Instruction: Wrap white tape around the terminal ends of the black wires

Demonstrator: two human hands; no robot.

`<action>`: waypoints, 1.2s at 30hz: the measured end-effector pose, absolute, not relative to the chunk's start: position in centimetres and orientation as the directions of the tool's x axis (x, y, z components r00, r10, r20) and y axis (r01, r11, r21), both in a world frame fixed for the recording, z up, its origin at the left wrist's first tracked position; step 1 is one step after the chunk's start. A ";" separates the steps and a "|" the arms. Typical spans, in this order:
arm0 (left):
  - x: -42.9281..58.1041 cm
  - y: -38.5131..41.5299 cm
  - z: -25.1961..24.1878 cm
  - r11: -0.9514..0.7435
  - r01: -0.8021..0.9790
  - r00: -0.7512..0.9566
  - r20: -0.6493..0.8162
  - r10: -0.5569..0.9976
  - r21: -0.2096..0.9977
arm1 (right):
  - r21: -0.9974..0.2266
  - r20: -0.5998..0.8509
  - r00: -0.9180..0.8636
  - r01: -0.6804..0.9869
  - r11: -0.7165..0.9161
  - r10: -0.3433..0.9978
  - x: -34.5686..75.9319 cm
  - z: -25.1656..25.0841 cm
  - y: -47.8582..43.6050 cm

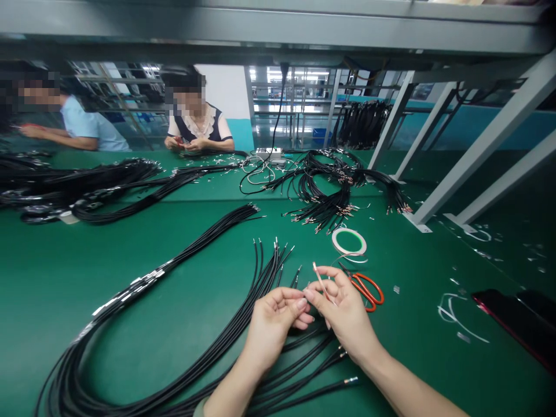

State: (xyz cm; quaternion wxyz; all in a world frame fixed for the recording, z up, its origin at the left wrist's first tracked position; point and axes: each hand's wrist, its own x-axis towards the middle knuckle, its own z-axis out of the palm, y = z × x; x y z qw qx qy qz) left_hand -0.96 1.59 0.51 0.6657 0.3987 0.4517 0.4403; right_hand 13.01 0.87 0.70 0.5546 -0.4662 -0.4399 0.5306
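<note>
Head view, close in: the left hand's fingers press together, meeting the right hand's pinch, whatever's between too small to tell. A thin pale strip pokes up among the right fingers! Black cables curve at eight o'clock; orange-handled scissors near three; white roll, one; farther, a cable heap, twelve; a co-worker, eleven.

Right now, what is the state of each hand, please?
Left hand: closed in a pinch; anything held cannot be told.
Right hand: closed, holding a thin pinkish strip.
</note>
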 end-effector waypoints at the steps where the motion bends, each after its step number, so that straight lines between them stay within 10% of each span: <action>1: -1.0 1.6 0.5 0.285 -0.233 0.198 -0.242 0.950 0.930 | -0.989 0.014 0.072 -0.147 0.025 0.997 13.2 0.8 0.7; 10: -0.9 1.2 0.0 0.099 -0.166 0.099 -0.084 0.992 0.981 | -0.979 0.170 -0.005 0.111 0.169 0.986 13.8 1.8 -0.3; 36: -0.9 0.2 -0.2 -0.209 0.166 0.013 0.210 0.978 0.964 | -0.998 0.038 -0.015 -0.055 0.037 0.999 13.3 1.2 0.0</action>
